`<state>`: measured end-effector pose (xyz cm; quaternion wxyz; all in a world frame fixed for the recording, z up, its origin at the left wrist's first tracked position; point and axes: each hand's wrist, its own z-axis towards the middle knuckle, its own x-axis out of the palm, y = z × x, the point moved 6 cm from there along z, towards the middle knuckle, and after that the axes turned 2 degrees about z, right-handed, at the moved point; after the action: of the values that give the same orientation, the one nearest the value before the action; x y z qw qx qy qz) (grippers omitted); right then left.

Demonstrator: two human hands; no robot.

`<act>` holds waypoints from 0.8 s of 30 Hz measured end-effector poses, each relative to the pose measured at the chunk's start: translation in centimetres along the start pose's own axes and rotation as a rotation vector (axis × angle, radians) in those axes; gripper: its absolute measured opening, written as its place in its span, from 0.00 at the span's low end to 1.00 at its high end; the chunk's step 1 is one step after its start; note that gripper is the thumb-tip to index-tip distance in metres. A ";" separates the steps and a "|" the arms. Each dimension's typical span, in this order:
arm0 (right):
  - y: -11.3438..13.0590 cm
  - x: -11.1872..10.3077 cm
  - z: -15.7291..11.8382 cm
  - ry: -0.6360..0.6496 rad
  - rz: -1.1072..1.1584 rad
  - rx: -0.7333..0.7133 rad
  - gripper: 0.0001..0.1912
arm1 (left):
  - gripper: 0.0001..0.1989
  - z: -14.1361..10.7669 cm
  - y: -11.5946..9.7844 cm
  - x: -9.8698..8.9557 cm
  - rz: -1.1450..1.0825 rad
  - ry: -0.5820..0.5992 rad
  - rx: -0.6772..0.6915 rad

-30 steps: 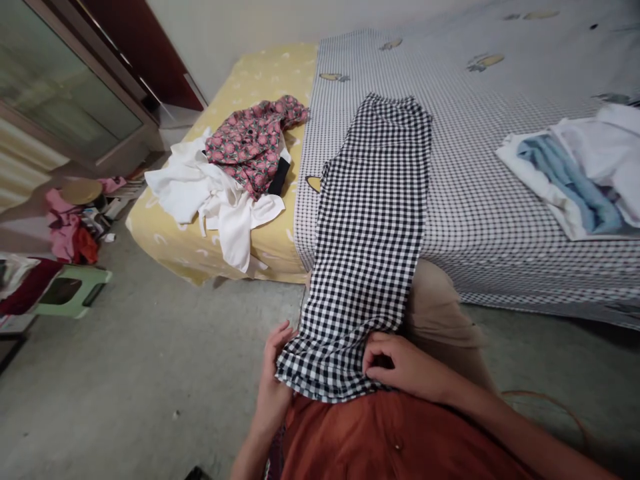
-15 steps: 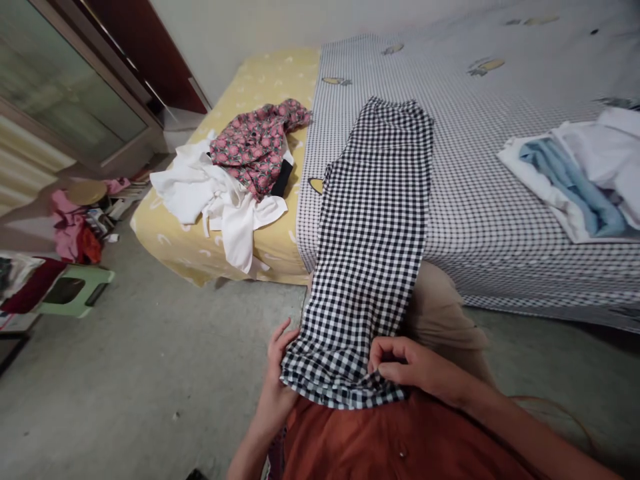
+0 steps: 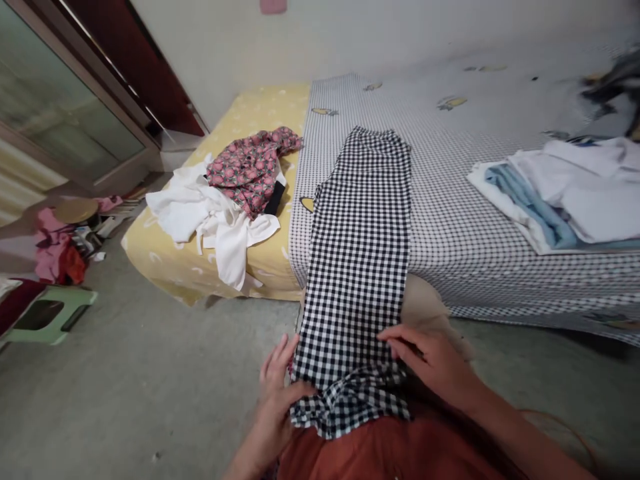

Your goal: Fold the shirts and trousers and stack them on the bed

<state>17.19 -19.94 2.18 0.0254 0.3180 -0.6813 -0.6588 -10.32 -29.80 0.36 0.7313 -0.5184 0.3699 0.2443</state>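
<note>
Black-and-white checked trousers point(image 3: 360, 247) stretch from the bed down over the lap, elastic waist on the bed and the leg end bunched near the body. Along their left edge, my left hand point(image 3: 277, 390) is open, its fingers outstretched beside the cloth and its thumb lying over the bunched hem. My right hand point(image 3: 430, 363) is at the right edge, fingers reaching onto the cloth, thumb apart from the index finger. I see no cloth pinched between them. A reddish-brown garment point(image 3: 350, 460) covers my body below the hem.
The bed has a yellow sheet point(image 3: 270, 107) and a checked sheet point(image 3: 440, 207). White clothes point(image 3: 185, 207) and a pink floral garment point(image 3: 245, 170) lie heaped left; folded white and blue clothes point(image 3: 540, 207) lie right. A green stool point(image 3: 75, 303) stands on the floor at left.
The hem, earlier spread flat, is now bunched and partly folded over. My right hand has moved right and its fingers have opened; my left thumb has come over the cloth. The view has shifted.
</note>
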 end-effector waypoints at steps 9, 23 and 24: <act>2.4 1.3 3.5 0.037 -0.122 -0.223 0.16 | 0.14 1.1 0.1 -0.1 0.137 -0.007 0.139; -5.2 6.4 6.4 0.327 0.854 0.304 0.47 | 0.14 7.2 4.0 -1.0 -0.323 -0.008 -0.105; -4.7 6.1 6.3 0.333 0.909 0.299 0.45 | 0.15 7.8 4.6 -1.2 -0.340 -0.029 -0.238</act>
<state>11.40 -16.92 -5.27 0.3722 0.0901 -0.8243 -0.4169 -12.22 -20.92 0.18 0.7010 -0.6524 0.2348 0.1668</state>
